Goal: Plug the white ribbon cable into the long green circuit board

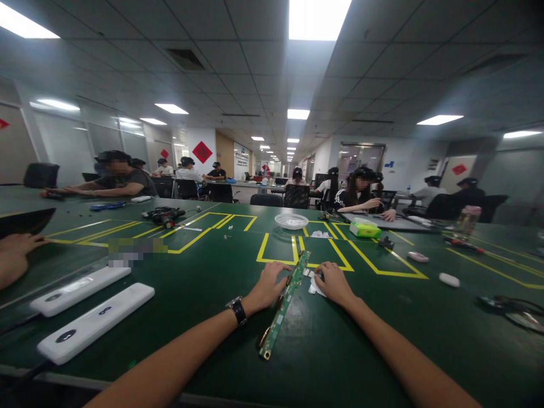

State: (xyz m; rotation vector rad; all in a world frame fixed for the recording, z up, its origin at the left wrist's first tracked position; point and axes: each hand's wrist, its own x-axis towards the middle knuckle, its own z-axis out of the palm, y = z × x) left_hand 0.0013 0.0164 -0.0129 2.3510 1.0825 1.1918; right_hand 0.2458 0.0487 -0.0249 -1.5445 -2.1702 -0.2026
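Observation:
A long, narrow green circuit board [283, 317] lies slantwise in front of me, with brass-coloured parts along its left edge. My left hand [267, 286], wearing a dark wristwatch, has its thumb and fingers curled at the left edge of the board's upper half. Just to the right, my right hand [335, 281] has its fingers bent over a crumpled white paper [315, 286]. Part of that paper sticks out under the fingertips, beside the board. The exact contact under the right fingers is hidden.
Two white power strips [97, 323] lie at left. A clear plastic dish [291, 221], a green tissue pack [365, 228] and a white mouse [449, 280] stand beyond. Yellow tape marks the green table [382, 351]. A co-worker's hand [17, 255] is at far left; others sit opposite.

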